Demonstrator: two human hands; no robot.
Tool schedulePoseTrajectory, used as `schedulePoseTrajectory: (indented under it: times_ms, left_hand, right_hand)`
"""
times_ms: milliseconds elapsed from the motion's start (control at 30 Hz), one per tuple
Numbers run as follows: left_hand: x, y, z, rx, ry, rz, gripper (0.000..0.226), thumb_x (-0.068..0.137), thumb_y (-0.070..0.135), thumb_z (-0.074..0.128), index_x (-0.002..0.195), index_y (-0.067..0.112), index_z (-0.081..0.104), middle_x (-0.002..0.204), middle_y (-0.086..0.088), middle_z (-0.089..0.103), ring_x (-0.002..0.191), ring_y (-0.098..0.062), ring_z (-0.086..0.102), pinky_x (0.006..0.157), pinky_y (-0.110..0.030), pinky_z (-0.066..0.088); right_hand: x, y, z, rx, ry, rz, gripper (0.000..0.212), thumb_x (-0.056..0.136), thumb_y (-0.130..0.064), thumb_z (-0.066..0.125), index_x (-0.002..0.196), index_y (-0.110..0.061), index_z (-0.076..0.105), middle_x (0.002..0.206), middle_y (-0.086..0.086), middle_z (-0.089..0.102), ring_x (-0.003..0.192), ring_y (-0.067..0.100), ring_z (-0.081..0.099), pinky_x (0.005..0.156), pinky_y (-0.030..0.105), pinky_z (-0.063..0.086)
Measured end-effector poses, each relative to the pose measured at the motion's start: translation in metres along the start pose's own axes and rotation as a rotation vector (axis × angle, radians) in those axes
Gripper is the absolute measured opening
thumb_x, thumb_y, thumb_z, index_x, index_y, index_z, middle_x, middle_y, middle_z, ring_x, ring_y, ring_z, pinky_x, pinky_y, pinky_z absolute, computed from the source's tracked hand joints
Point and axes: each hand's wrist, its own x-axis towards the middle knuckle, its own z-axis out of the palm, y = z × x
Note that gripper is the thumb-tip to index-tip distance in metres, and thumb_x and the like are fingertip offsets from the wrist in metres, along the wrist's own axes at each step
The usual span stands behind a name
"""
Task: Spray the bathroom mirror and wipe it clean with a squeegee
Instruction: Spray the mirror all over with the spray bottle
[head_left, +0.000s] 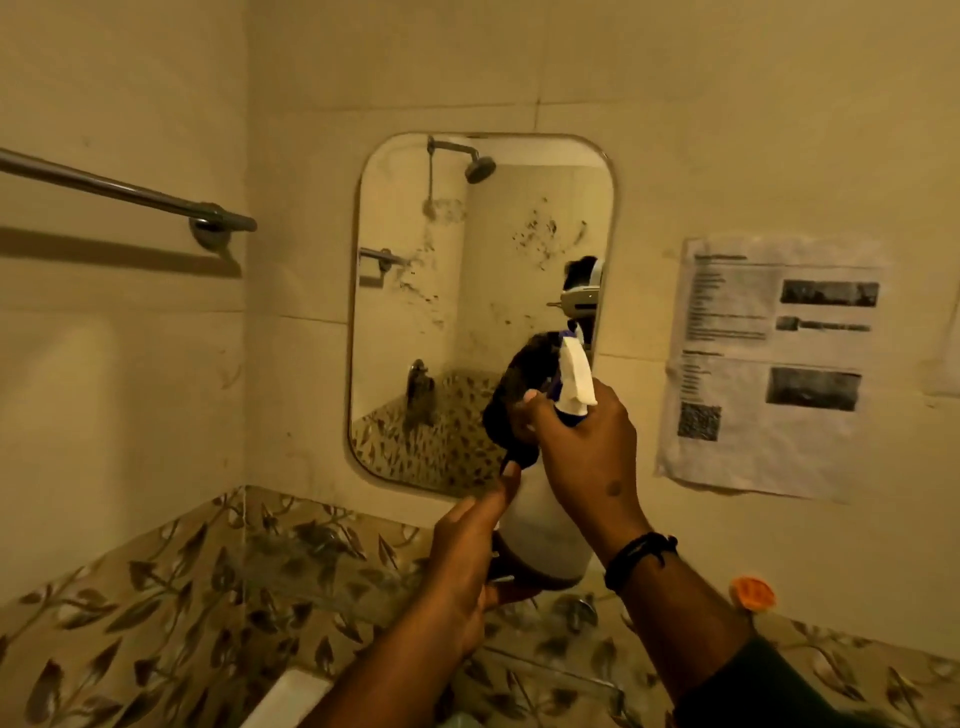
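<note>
both hands (519, 509) round spray bottle (545, 525), mirror (452, 291) beyond

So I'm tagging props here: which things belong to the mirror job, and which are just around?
Job: mirror; spray bottle, gripped by right hand, left hand holding its base.
Around: towel bar; paper notice; orange cap.

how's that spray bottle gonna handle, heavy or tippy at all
The spray bottle looks like rigid translucent plastic. The right hand holds its neck while the left hand supports the base, so it may be fairly heavy. Tall and narrow, it could tip if bumped.
</note>
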Motion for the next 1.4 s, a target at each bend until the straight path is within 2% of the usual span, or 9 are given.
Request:
schedulePoseTrajectory:
  times_ms: [200,367,467,633,900,1067,1167,1300,1400]
  left_hand:
    - [0.018,0.012,-0.01,-0.009,0.139,-0.048,0.047,0.082,0.058,0.067,0.104,0.016,0.071,0.102,-0.018,0.071,0.094,-0.042,0.067,0.08,-0.058,0.059]
    - [0.015,0.025,-0.022,-0.024,0.174,0.032,0.036,0.085,0.058,0.066,0.096,0.024,0.075,0.105,-0.016,0.072,0.098,-0.043,0.067,0.086,-0.058,0.057]
    - [0.012,0.04,-0.032,0.056,0.104,0.055,0.036,0.091,0.053,0.061,0.097,0.021,0.074,0.103,-0.018,0.073,0.094,-0.044,0.069,0.082,-0.059,0.058]
    - [0.009,0.069,-0.048,0.187,-0.031,0.146,0.034,0.097,0.052,0.052,0.102,0.024,0.071,0.085,-0.008,0.078,0.075,-0.029,0.076,0.064,-0.041,0.062]
    - [0.041,0.15,-0.069,0.498,-0.051,0.49,0.02,0.098,0.033,0.058,0.088,0.019,0.071,0.08,0.0,0.073,0.08,-0.019,0.07,0.066,-0.029,0.057]
    - [0.084,0.231,-0.086,0.92,0.182,0.992,0.017,0.098,0.018,0.057,0.102,0.019,0.073,0.1,0.002,0.073,0.091,-0.011,0.067,0.075,-0.017,0.051]
    - [0.109,0.279,-0.09,1.166,0.231,1.199,0.035,0.098,0.006,0.051,0.128,0.016,0.065,0.129,-0.005,0.066,0.116,-0.02,0.063,0.095,-0.025,0.049]
    - [0.136,0.323,-0.095,1.429,0.192,1.26,0.051,0.101,0.009,0.047,0.151,0.015,0.038,0.158,-0.008,0.037,0.139,-0.026,0.043,0.111,-0.036,0.039]
    - [0.155,0.339,-0.094,1.519,0.12,1.135,0.06,0.104,0.019,0.045,0.157,0.012,0.019,0.165,-0.01,0.015,0.145,-0.03,0.033,0.115,-0.039,0.034]
  right_hand:
    - [0.003,-0.008,0.029,0.0,-0.041,-0.065,0.02,0.086,-0.026,0.07,0.083,-0.037,0.053,0.088,-0.002,0.062,0.08,0.018,0.062,0.072,0.042,0.059]
    - [0.008,-0.017,0.043,0.067,-0.046,-0.103,0.02,0.085,-0.015,0.069,0.08,-0.027,0.054,0.078,0.006,0.06,0.074,0.027,0.061,0.064,0.046,0.058]
    - [0.01,-0.032,0.049,0.135,0.007,-0.098,0.027,0.086,-0.009,0.066,0.078,-0.032,0.054,0.079,0.008,0.061,0.077,0.029,0.063,0.068,0.052,0.058]
    - [0.023,-0.058,0.065,0.092,-0.04,-0.171,0.028,0.086,-0.011,0.06,0.076,-0.036,0.055,0.079,0.014,0.062,0.073,0.034,0.064,0.062,0.054,0.057]
    - [0.072,-0.084,0.112,-0.046,0.032,-0.204,0.019,0.093,-0.023,0.061,0.083,-0.034,0.049,0.068,-0.01,0.056,0.06,0.009,0.06,0.049,0.017,0.051]
    - [0.096,-0.086,0.139,-0.142,0.044,-0.219,0.007,0.09,-0.021,0.061,0.096,-0.017,0.06,0.074,-0.006,0.057,0.067,0.01,0.057,0.054,0.019,0.042]
    - [0.109,-0.088,0.151,-0.156,0.041,-0.196,0.006,0.09,-0.016,0.061,0.095,-0.017,0.058,0.075,-0.004,0.056,0.07,0.016,0.058,0.059,0.027,0.05]
    - [0.122,-0.086,0.166,-0.176,0.045,-0.192,0.017,0.091,-0.012,0.06,0.108,-0.013,0.057,0.082,-0.002,0.055,0.075,0.015,0.056,0.07,0.034,0.055]
    - [0.131,-0.083,0.174,-0.199,0.059,-0.206,0.021,0.092,-0.016,0.06,0.112,-0.009,0.06,0.088,0.002,0.058,0.081,0.021,0.058,0.072,0.034,0.055]
